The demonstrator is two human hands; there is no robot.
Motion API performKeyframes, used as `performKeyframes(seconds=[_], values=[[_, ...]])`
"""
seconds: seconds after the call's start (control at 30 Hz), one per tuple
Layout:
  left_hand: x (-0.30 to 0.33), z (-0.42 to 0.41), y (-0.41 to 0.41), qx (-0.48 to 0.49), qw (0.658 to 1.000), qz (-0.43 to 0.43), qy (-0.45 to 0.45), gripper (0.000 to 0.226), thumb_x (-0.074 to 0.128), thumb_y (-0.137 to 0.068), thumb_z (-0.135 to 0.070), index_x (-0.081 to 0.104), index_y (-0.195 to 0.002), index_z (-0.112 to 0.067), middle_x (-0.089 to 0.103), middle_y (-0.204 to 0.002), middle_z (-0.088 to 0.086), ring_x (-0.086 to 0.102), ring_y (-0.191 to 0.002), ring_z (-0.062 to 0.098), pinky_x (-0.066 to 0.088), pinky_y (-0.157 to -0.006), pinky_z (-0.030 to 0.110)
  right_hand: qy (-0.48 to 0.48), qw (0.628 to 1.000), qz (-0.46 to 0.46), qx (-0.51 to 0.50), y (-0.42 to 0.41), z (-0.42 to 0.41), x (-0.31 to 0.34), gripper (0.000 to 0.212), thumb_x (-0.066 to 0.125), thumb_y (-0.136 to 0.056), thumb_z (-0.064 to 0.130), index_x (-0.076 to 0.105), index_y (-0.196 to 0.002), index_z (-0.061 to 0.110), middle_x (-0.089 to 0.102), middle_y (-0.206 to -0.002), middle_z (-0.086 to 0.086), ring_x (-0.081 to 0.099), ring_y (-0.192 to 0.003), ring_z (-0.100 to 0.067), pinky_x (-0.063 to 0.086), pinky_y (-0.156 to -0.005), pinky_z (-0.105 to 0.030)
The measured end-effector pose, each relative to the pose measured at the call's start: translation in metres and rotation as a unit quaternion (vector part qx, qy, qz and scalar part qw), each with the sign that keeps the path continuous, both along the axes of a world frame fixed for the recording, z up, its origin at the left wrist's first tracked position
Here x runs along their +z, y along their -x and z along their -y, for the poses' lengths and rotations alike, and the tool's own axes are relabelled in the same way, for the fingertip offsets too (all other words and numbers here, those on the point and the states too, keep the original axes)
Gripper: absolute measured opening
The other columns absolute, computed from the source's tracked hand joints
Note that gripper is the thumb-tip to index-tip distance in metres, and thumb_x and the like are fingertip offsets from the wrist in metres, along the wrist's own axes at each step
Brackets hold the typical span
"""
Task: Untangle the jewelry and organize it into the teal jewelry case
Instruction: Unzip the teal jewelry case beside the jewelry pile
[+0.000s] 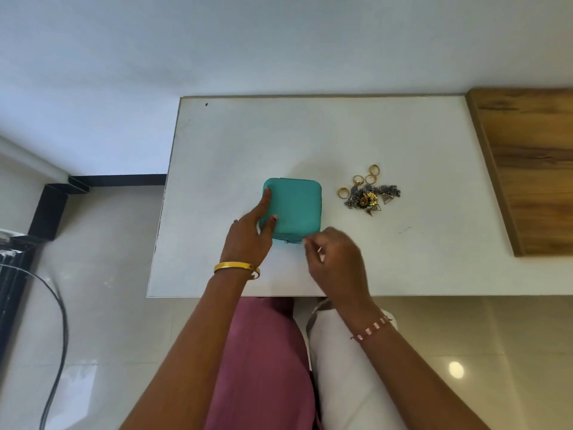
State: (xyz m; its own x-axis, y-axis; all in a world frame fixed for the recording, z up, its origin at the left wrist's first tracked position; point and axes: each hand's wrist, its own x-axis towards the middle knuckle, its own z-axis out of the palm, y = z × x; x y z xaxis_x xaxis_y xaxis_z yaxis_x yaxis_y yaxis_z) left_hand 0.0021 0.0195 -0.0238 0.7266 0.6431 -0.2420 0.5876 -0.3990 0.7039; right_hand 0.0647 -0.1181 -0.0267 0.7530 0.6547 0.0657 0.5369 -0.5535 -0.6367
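Head view. The teal jewelry case (293, 209) lies zipped shut on the white table (310, 135), near its front edge.

Your left hand (252, 231) lies on the case's left side, fingers straight, thumb over the lid, steadying it. Your right hand (333, 259) is at the near right corner, fingers curled as if pinching the zipper pull; blur hides the contact, so I cannot tell.

The case looks light and semi-rigid, likely to slide on the smooth top: hold it down and work the zipper.

The jewelry tangle (370, 193) sits just right of the case, apart from it: gold rings, dark silvery chains, small pendants. Probably delicate and snag-prone; lift the loose rings first and tease the chains, never yank.
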Motion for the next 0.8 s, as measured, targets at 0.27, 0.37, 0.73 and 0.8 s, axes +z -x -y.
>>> performKeyframes(seconds=[0.27, 0.37, 0.73, 0.8], values=[[-0.007, 0.012, 0.017, 0.156, 0.966, 0.138, 0.155, 0.043, 0.047, -0.090, -0.001, 0.050, -0.129, -0.020, 0.057, -0.115, -0.003, 0.053, -0.108, 0.007, 0.039, -0.081, -0.001, 0.008, 0.999, 0.032, 0.033, -0.024, -0.017, 0.000, 0.030, 0.062, -0.083, 0.015, 0.065, -0.111, 0.003, 0.057, -0.119, -0.017, 0.050, -0.110, -0.032, 0.044, -0.089, -0.034], [-0.011, 0.025, 0.027, 0.265, 0.938, 0.140, 0.175, 0.037, 0.052, -0.086, -0.001, 0.058, -0.118, -0.020, 0.064, -0.105, 0.006, 0.062, -0.097, 0.019, 0.048, -0.085, 0.017, 0.007, 1.000, 0.005, 0.028, -0.028, -0.015, 0.000, 0.030, 0.065, -0.084, 0.015, 0.065, -0.112, 0.005, 0.057, -0.122, -0.014, 0.047, -0.114, -0.029, 0.037, -0.092, -0.027], [-0.010, 0.069, 0.006, 0.260, 0.960, -0.013, 0.100, 0.031, 0.071, -0.071, -0.041, 0.057, -0.083, -0.016, 0.062, -0.080, -0.003, 0.057, -0.074, 0.013, 0.037, -0.064, 0.021, 0.009, 0.999, -0.004, 0.047, -0.028, -0.012, 0.001, 0.032, 0.063, -0.084, 0.014, 0.063, -0.115, 0.005, 0.054, -0.127, -0.014, 0.043, -0.117, -0.029, 0.034, -0.093, -0.025], [-0.013, 0.069, 0.005, 0.257, 0.963, -0.024, 0.079, 0.033, 0.070, -0.071, -0.044, 0.059, -0.081, -0.015, 0.064, -0.079, -0.001, 0.058, -0.072, 0.014, 0.039, -0.063, 0.022, 0.005, 0.999, -0.004, 0.047, -0.029, -0.012, 0.000, 0.031, 0.064, -0.084, 0.013, 0.064, -0.115, 0.005, 0.054, -0.126, -0.015, 0.043, -0.117, -0.030, 0.035, -0.092, -0.026]])
